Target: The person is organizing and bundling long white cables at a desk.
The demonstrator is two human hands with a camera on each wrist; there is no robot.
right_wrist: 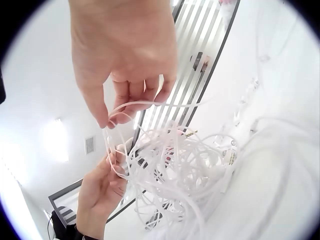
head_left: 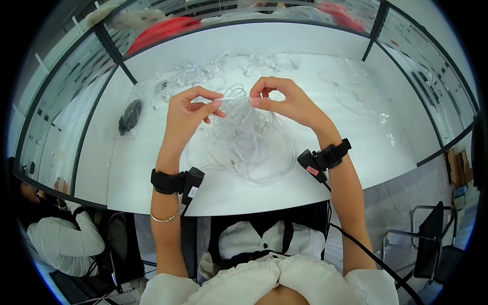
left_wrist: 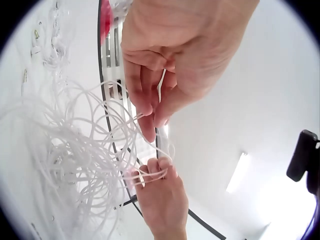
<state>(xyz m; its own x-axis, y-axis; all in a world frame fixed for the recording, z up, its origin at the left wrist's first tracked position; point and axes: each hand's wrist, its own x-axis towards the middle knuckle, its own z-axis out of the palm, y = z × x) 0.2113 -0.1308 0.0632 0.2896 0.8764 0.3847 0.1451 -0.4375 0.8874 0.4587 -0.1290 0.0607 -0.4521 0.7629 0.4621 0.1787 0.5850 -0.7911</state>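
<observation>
A loose tangle of thin white cable (head_left: 246, 137) spreads over the table in front of me. Above its far side, my left hand (head_left: 185, 114) pinches a strand between thumb and fingertips. Level with it on the right, my right hand (head_left: 295, 101) also pinches white cable, with a short span running between the two hands. In the left wrist view, strands pass through the curled fingers of the right hand (left_wrist: 162, 202). The right wrist view shows loops of cable (right_wrist: 170, 170) hanging below the pinching fingertips (right_wrist: 104, 119), with small metal connector ends among them.
A black coiled cable (head_left: 130, 117) in a clear bag lies at the left. Clear bags with white cables (head_left: 203, 71) line the back, and more clear bags (head_left: 386, 124) lie right. Low partitions (head_left: 239, 38) enclose the table. Another person (head_left: 66, 239) sits at left; a chair (head_left: 429, 241) stands right.
</observation>
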